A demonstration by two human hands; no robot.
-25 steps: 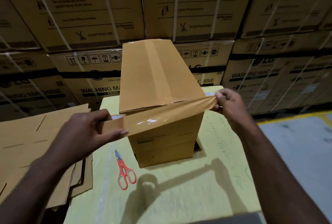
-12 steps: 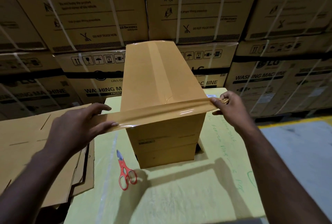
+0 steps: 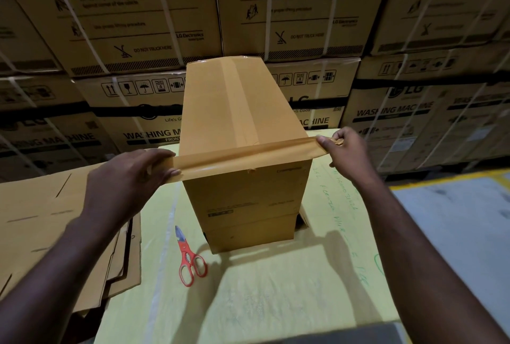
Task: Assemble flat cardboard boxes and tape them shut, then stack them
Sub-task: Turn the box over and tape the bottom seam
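An assembled brown cardboard box [image 3: 242,112] stands on a yellow-covered table [image 3: 276,288], with a strip of tape running lengthwise down its top. A second strip of brown tape [image 3: 248,154] stretches across the box's near top edge. My left hand [image 3: 132,178] pinches the strip's left end beside the box's left corner. The right end is pinched by my right hand [image 3: 342,150] just past the right corner. The strip lies along the near top edge.
Red-handled scissors [image 3: 189,258] lie on the table in front of the box. A pile of flat cardboard sheets [image 3: 55,228] sits at the left. Stacked washing machine cartons [image 3: 138,26] form a wall behind. Grey floor with a yellow line [image 3: 455,219] is at the right.
Both hands have carried the tape strip forward and lowered it from a slanted hold in front of the box to level along the near top edge.
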